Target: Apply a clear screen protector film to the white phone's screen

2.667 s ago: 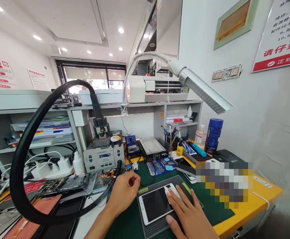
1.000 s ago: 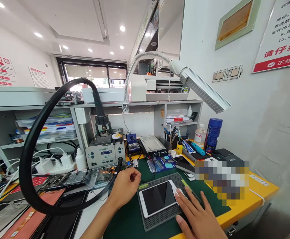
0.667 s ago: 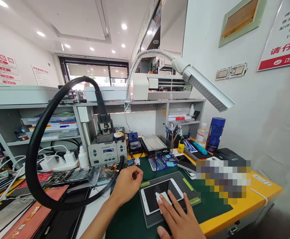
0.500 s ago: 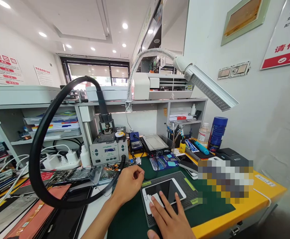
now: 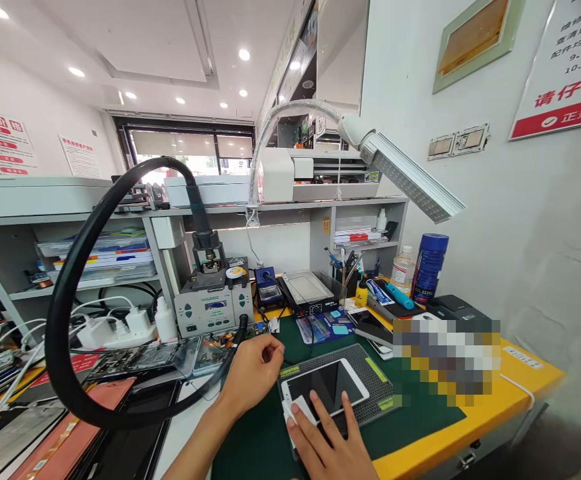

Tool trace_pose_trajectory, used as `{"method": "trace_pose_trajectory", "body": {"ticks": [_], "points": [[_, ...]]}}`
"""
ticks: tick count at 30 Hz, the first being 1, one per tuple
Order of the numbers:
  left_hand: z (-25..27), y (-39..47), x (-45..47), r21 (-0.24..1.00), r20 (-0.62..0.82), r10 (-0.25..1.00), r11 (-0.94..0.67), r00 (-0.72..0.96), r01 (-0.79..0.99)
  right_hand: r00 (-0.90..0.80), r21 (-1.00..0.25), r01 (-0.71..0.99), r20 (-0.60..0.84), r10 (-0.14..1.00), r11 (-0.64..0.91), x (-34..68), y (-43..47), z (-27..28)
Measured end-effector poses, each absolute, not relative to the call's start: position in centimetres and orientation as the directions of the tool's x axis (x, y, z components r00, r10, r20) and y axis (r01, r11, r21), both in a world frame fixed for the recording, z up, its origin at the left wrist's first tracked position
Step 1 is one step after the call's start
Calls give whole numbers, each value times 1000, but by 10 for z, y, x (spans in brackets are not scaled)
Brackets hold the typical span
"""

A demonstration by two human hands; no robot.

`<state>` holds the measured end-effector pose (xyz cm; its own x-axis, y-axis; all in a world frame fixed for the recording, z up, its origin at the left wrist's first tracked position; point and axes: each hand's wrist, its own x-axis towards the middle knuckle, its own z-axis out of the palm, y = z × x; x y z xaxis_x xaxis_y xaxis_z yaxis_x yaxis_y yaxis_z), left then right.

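Note:
A white-framed tablet (image 5: pixel 346 380) with a dark screen lies face up on a grey perforated pad (image 5: pixel 376 395), which rests on a green mat (image 5: pixel 420 417). My right hand (image 5: pixel 328 437) is laid flat over the tablet's near left part with its fingers spread. Beneath those fingertips is a folded white piece (image 5: pixel 300 405), perhaps a wipe, at the tablet's left end. My left hand (image 5: pixel 254 367) hovers just left of the tablet, curled into a loose fist; nothing shows in it.
A thick black hose (image 5: pixel 53 320) loops from the grey rework station (image 5: pixel 215 310) past my left forearm. Phones (image 5: pixel 373 327), a blue can (image 5: pixel 430 267) and a black box (image 5: pixel 463 313) stand along the right. Circuit boards and flat parts crowd the left. A lamp (image 5: pixel 415 180) hangs overhead.
My right hand and the white piece have slid a little left and nearer across the tablet. My left hand keeps its curled shape. The whole view has shifted slightly.

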<state>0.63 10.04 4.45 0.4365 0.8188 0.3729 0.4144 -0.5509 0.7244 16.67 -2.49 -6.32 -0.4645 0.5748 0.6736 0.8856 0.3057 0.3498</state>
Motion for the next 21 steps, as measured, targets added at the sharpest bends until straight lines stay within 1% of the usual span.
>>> {"method": "trace_pose_trajectory", "body": {"ticks": [2,4,8,11,14,18,21], "points": [[44,100,6,722,370,819,-551,438,419,-505,392,863,633,587,319,176,-28,-58],[44,100,5,720,368,819,-551,441,422,-503,374,864,604,618,337,191,-32,-53],[45,99,5,721,357,821,-546,446,427,-408,244,913,533,741,328,228,-48,-44],[45,98,6,724,345,823,-540,452,430,-295,149,955,474,830,255,251,-61,-36],[45,98,7,723,341,821,-540,458,431,-190,29,981,371,909,193,261,-67,-28],[44,98,7,716,348,819,-547,456,435,-93,-95,989,219,971,116,257,-65,-15],[44,98,7,713,354,817,-551,456,433,-65,-140,986,181,981,91,253,-58,-7]]}}
